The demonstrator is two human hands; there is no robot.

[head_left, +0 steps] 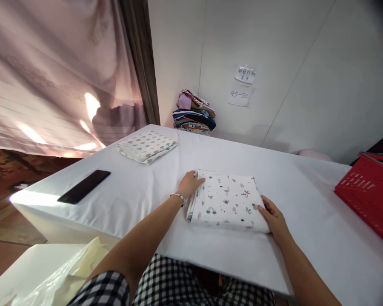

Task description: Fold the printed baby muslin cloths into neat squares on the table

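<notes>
A folded white cloth with small coloured prints [227, 202] lies on the white table [140, 199] in front of me. My left hand [189, 183] rests on its far left corner, fingers curled over the edge. My right hand [273, 216] lies at the cloth's near right corner, fingers stretched flat against it. Neither hand lifts the cloth.
A second folded printed cloth [147, 146] lies at the far left of the table. A black phone [84, 186] sits near the left edge. A stack of folded clothes [194, 112] stands by the wall. A red basket [370, 193] is at the right. A plastic bag [67, 272] lies lower left.
</notes>
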